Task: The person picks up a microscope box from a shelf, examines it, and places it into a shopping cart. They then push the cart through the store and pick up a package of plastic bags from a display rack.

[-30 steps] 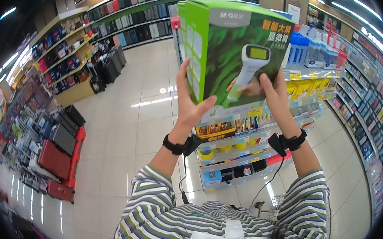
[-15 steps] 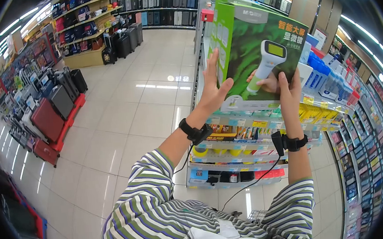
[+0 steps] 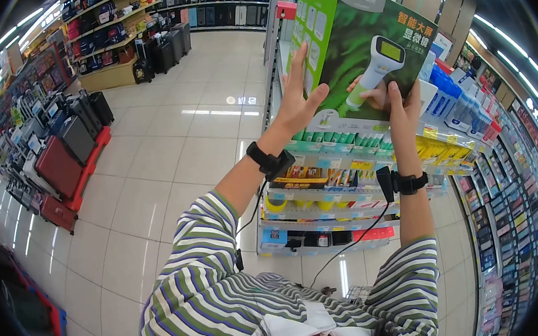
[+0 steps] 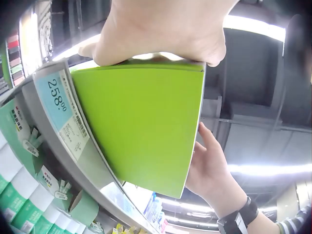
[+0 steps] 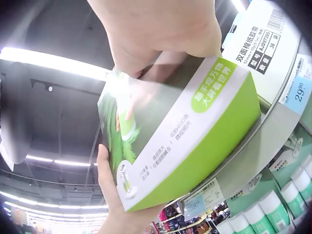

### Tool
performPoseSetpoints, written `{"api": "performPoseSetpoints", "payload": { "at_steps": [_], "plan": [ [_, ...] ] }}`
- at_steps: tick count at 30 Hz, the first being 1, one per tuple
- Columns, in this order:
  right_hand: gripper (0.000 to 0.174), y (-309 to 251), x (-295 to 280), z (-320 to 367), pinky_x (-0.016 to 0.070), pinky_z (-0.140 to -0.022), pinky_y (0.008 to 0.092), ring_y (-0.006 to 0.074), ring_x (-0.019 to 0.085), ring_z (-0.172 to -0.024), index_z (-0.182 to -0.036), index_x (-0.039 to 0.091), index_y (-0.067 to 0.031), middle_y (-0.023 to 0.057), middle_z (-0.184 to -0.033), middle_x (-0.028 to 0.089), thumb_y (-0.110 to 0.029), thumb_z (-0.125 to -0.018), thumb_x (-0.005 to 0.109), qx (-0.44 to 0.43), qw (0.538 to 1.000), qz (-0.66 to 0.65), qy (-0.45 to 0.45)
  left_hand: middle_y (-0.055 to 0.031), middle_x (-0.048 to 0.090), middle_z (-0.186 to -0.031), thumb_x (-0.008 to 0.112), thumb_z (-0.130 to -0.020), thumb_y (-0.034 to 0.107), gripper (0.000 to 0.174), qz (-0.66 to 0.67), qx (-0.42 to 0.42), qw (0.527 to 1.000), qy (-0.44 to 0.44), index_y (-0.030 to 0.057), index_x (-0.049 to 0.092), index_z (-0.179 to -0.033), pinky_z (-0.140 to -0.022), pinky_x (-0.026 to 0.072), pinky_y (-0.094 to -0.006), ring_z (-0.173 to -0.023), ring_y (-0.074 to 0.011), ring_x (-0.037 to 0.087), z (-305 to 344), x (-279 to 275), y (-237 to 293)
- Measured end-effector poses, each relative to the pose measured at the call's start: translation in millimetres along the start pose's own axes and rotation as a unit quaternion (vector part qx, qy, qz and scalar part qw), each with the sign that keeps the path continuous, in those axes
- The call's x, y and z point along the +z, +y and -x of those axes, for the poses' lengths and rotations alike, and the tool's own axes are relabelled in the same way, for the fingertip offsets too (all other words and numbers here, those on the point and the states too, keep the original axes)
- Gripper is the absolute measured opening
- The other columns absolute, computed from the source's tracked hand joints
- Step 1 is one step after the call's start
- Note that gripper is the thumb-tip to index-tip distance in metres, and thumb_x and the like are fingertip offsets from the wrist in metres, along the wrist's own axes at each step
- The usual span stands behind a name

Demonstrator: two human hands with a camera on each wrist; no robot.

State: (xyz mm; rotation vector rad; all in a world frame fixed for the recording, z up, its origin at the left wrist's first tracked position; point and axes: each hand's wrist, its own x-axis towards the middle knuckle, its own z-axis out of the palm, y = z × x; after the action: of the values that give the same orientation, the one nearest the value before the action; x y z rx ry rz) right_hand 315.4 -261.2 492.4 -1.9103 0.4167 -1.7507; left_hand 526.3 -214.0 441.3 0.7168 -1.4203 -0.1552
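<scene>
More mint-green packs (image 3: 341,137) now show beneath the green-sided cardboard box (image 3: 367,50), just beside the grey metal shelf edge (image 4: 97,169), the right hand (image 3: 405,111) gripping it, the left hand (image 3: 294,109) laying straight fingers alongside, so it apparently needs steadying.

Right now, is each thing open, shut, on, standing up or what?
Box: held up, tilted, shut where it shows.
Left hand: holding the box.
Right hand: holding the box.
Red suitcase: standing up.
Ceiling light: on.
</scene>
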Motion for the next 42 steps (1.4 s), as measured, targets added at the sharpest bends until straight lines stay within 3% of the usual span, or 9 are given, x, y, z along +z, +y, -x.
{"api": "performPoseSetpoints", "payload": {
  "at_steps": [11,16,20,25,28,30,34,36,42],
  "plan": [
    [0.05,35.7,13.0,-10.2,0.0435,-0.086,0.0278,0.0162,0.052,-0.102,-0.129,0.037,0.001,0.0106,-0.115,0.053,-0.014,-0.088,0.061,-0.036,0.999,-0.026,0.007,-0.022,0.013,-0.149,0.043,-0.09,0.055,0.087,0.033,0.046,0.997,-0.051,0.0006,0.003,-0.144,-0.111,0.0116,-0.0369,-0.139,-0.0312,0.012,-20.7,-6.7,-36.4],
    [0.054,38.2,23.7,-15.6,0.0429,-0.088,0.0326,0.0227,0.053,-0.103,-0.125,0.043,0.0013,0.0172,-0.114,0.054,-0.025,-0.084,0.066,-0.051,0.997,0.059,0.029,-0.0215,0.016,-0.148,0.044,-0.092,0.049,0.084,0.041,0.019,0.993,-0.111,0.0007,0.0,-0.144,-0.11,0.0144,-0.0341,-0.138,-0.0294,0.016,-31.8,-26.3,-52.6],
    [0.066,48.9,23.8,-19.4,0.0428,-0.083,0.0386,0.0319,0.053,-0.094,-0.124,0.046,0.0022,0.0182,-0.097,0.054,-0.036,-0.077,0.072,-0.139,0.95,0.258,0.103,-0.0194,0.019,-0.147,0.046,-0.093,0.039,0.08,-0.033,-0.044,0.988,-0.144,0.0025,-0.003,-0.145,-0.109,0.0188,-0.0334,-0.135,-0.0278,0.023,-35.3,-34.2,-40.3],
    [0.074,50.5,19.7,-22.9,0.0464,-0.073,0.0369,0.0321,0.056,-0.086,-0.127,0.046,0.0026,0.0209,-0.095,0.053,-0.042,-0.075,0.072,-0.094,0.949,0.289,0.086,-0.0181,0.025,-0.144,0.046,-0.094,0.036,0.079,0.033,-0.041,0.987,-0.149,0.0036,-0.005,-0.145,-0.107,0.024,-0.0335,-0.131,-0.0256,0.03,-40.3,-34.4,-44.6],
    [0.061,35.3,19.5,-25.7,0.0462,-0.066,0.0329,0.0259,0.056,-0.073,-0.127,0.049,-0.004,0.0136,-0.082,0.056,-0.033,-0.077,0.07,-0.137,0.927,0.338,0.089,-0.0183,0.027,-0.143,0.045,-0.094,0.037,0.079,0.007,0.007,0.989,-0.145,0.0044,-0.005,-0.145,-0.105,0.0263,-0.0332,-0.129,-0.0258,0.032,-42.6,-33.9,-37.0],
    [0.059,1.1,16.7,-22.8,0.0458,-0.081,0.0423,0.0415,0.054,-0.096,-0.131,0.04,0.0004,0.0259,-0.105,0.057,-0.02,-0.082,0.064,-0.054,0.963,0.266,-0.006,-0.0183,0.027,-0.143,0.045,-0.095,0.037,0.079,-0.009,0.013,0.99,-0.137,0.0044,-0.006,-0.145,-0.105,0.0267,-0.0329,-0.129,-0.0257,0.032,-43.8,-35.1,-44.1],
    [0.06,26.0,16.8,-23.5,0.0483,-0.066,0.0407,0.0345,0.06,-0.073,-0.134,0.04,-0.004,0.0219,-0.088,0.059,-0.016,-0.079,0.063,-0.031,0.958,0.283,-0.002,-0.0187,0.026,-0.143,0.047,-0.094,0.037,0.081,-0.025,-0.023,0.992,-0.119,0.0032,-0.007,-0.144,-0.106,0.0254,-0.0322,-0.13,-0.0257,0.03,-49.4,-34.0,-54.5],
    [0.065,65.2,16.1,-24.3,0.0467,-0.061,0.0321,0.0246,0.056,-0.063,-0.132,0.043,-0.0035,0.0112,-0.076,0.056,-0.026,-0.078,0.069,-0.05,0.939,0.34,0.013,-0.019,0.026,-0.144,0.048,-0.094,0.039,0.083,-0.01,-0.023,0.992,-0.126,0.0028,-0.007,-0.144,-0.106,0.0246,-0.0322,-0.131,-0.0259,0.029,-54.0,-34.4,-63.7],
    [0.077,59.4,21.0,-13.5,0.0481,-0.061,0.035,0.0261,0.058,-0.066,-0.138,0.03,-0.0013,0.0127,-0.079,0.058,-0.011,-0.073,0.069,-0.053,0.963,0.262,-0.024,-0.0205,0.02,-0.147,0.049,-0.093,0.042,0.086,-0.071,-0.021,0.987,-0.144,0.0015,-0.007,-0.144,-0.108,0.021,-0.0323,-0.135,-0.0277,0.023,-61.4,-40.3,-65.0]
  ]
}}
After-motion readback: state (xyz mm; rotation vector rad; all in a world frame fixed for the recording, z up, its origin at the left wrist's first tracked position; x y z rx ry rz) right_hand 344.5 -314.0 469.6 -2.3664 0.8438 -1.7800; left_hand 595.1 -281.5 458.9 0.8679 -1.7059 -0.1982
